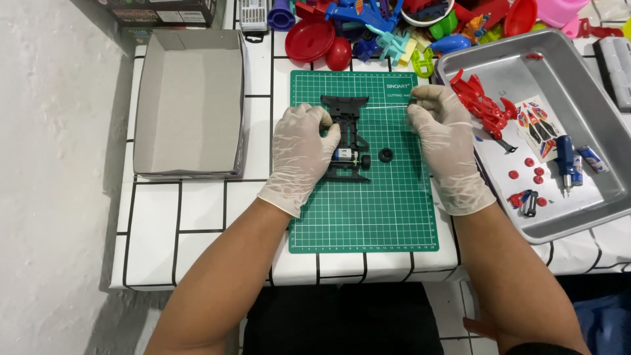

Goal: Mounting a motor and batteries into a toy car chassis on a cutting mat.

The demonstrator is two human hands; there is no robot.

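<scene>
A black toy car chassis (347,135) with a small motor lies on a green cutting mat (365,210). My left hand (299,154), in a pale glove, rests on the chassis's left side with fingers curled against it. My right hand (444,141), also gloved, pinches the end of a thin metal axle (388,105) that reaches across to the chassis's far end. A small black wheel (386,155) lies on the mat just right of the chassis, apart from both hands.
A metal tray (591,210) at the right holds a red car body (483,102), a sticker sheet, small red parts, batteries and a blue screwdriver (565,164). An open grey cardboard box (187,98) stands at the left. Colourful plastic toys (394,26) pile up at the back.
</scene>
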